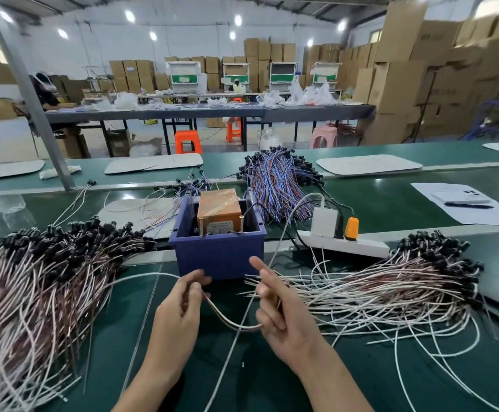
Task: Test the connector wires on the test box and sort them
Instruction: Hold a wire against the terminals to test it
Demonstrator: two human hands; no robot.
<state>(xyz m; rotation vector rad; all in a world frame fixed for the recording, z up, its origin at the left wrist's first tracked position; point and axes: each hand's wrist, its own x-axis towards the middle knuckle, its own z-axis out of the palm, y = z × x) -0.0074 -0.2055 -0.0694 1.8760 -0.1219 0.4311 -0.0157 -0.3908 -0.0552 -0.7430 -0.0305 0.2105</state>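
Note:
An orange test box [220, 211] sits inside a blue plastic bin [218, 251] at the middle of the green bench. Just in front of the bin, my left hand [179, 310] pinches a thin white and brown connector wire [230, 322] between thumb and fingers. That wire sags between both hands, and my right hand [278, 307] holds its other end in curled fingers, index finger pointing up. A big pile of white and brown wires with black connectors [43, 278] lies on the left. A similar pile [391, 289] lies on the right.
A white power strip [346, 245] with a white charger and an orange plug lies behind the right pile. Blue and orange wires [278, 179] are heaped behind the bin. Papers, a phone and a pen [465, 203] lie at the far right. A white cable [236, 331] crosses the bench.

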